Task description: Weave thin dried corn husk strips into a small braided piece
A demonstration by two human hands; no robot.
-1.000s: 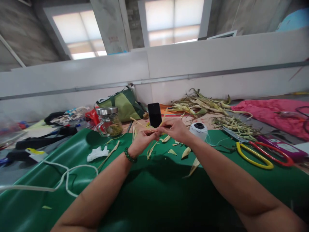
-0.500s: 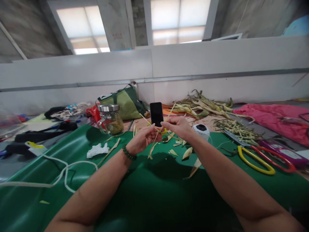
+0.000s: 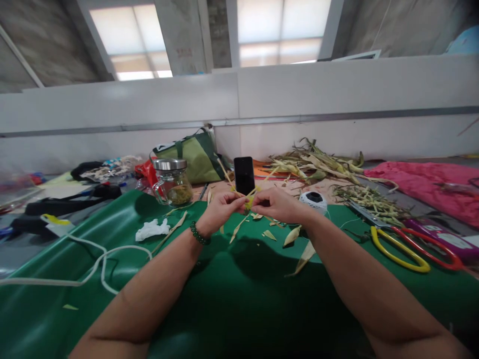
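My left hand [image 3: 223, 209], with a green bead bracelet [image 3: 199, 233] at the wrist, pinches pale corn husk strips [image 3: 224, 172] between thumb and fingers. Close beside it, my right hand [image 3: 272, 204] is closed with its fingertips at the same strips, where they cross. One strip end sticks up to the left, another up to the right [image 3: 270, 175]. Just behind the hands stands a black phone [image 3: 244, 175], upright. Below them, husk scraps [image 3: 268, 234] are scattered over the green mat [image 3: 239, 299]. The exact fold of the strips is partly hidden by my fingers.
Left of my hands are a glass jar [image 3: 178, 192], a crumpled white tissue [image 3: 152, 230] and a white cord [image 3: 71, 282]. To the right lie a thread spool [image 3: 315, 202], scissors with yellow and red handles [image 3: 400, 249], and a husk pile [image 3: 318, 164]. A green bag [image 3: 198, 157] sits behind.
Both hands have turned, their knuckles now more upward and the fingers more curled in. The strips' upper ends have shifted, the right one leaning further outward.
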